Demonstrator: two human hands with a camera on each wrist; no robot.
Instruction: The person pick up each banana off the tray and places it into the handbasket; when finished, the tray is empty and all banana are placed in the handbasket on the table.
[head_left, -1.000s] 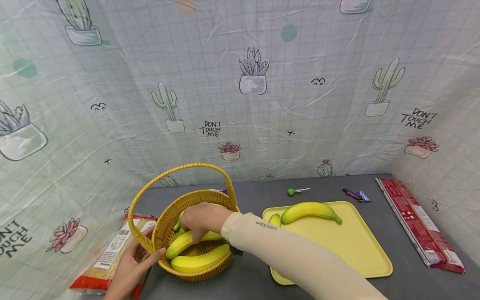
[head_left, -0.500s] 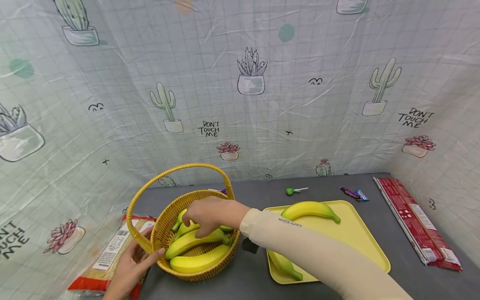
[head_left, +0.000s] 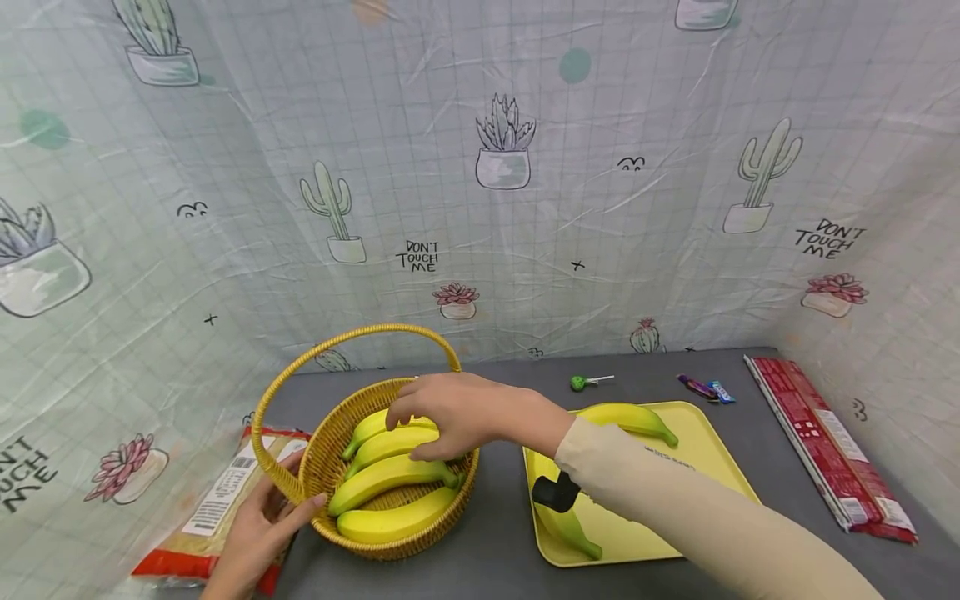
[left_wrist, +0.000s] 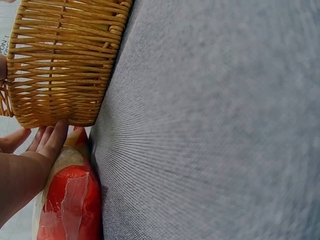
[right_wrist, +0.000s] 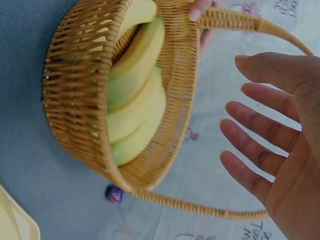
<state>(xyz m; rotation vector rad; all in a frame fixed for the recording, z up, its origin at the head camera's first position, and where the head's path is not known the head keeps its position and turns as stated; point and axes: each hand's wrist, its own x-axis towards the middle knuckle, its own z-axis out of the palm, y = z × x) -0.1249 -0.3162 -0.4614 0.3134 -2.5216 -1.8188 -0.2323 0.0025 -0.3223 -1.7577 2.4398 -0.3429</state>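
A yellow wicker basket (head_left: 322, 442) with a tall arched handle stands on the left part of the table. Several bananas (head_left: 390, 483) lie side by side in it. My left hand (head_left: 258, 525) grips the basket's left side by the handle's foot, thumb on the rim and fingers against the outer wall. Over the basket's right part hovers my right hand (head_left: 461, 408), holding nothing, its fingers spread and slightly bent in the right wrist view. To the right, a yellow tray (head_left: 637, 537) bears one banana (head_left: 630, 415) at the back and another banana (head_left: 573, 533) at the left, partly covered by my right wrist gear.
A red-ended clear bag (head_left: 217, 508) lies left of the basket, under my left hand. Behind the tray are a green lollipop (head_left: 578, 382) and two small wrapped sweets (head_left: 697, 386). A long red package (head_left: 832, 450) lies far right. A patterned curtain (head_left: 510, 250) closes off the back.
My right hand has let go of a banana in the basket, risen and drawn back to the right. More of the bananas shows now. The left hand stays on the basket.
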